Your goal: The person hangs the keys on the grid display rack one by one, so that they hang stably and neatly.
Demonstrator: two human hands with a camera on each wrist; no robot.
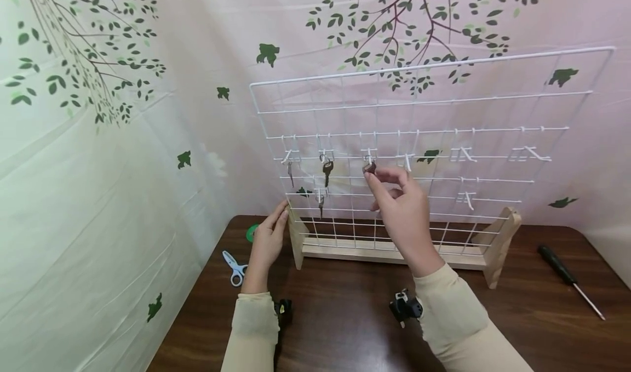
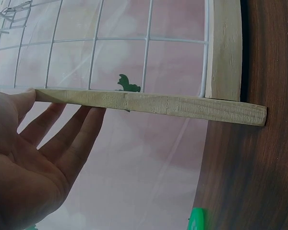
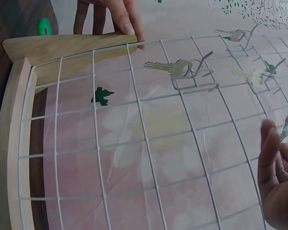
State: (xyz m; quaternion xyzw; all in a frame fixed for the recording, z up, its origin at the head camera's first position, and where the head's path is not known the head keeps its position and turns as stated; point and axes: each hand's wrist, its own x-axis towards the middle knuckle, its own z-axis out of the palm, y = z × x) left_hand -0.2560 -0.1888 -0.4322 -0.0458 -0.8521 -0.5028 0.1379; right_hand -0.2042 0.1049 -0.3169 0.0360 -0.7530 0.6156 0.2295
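Observation:
A white wire grid rack (image 1: 446, 99) stands on wooden end supports (image 1: 297, 232), with small white hooks along it. My right hand (image 1: 406, 213) pinches a key (image 1: 370, 167) between thumb and forefinger at the third hook of the upper row; the fingers partly cover it. To the left, a dark key (image 1: 327, 173) and a thin key (image 1: 290, 175) hang from hooks, and another key (image 1: 321, 206) hangs lower. My left hand (image 2: 33, 167) holds the upper end of the left wooden support (image 2: 153, 105), thumb on one side and fingers on the other.
Further right, bare hooks (image 1: 464, 154) project from the grid. Light blue scissors (image 1: 235, 268) and a green round object (image 1: 252, 233) lie left of the rack. A screwdriver (image 1: 559, 268) lies on the brown table (image 1: 340, 317) at the right. A leaf-patterned curtain hangs behind.

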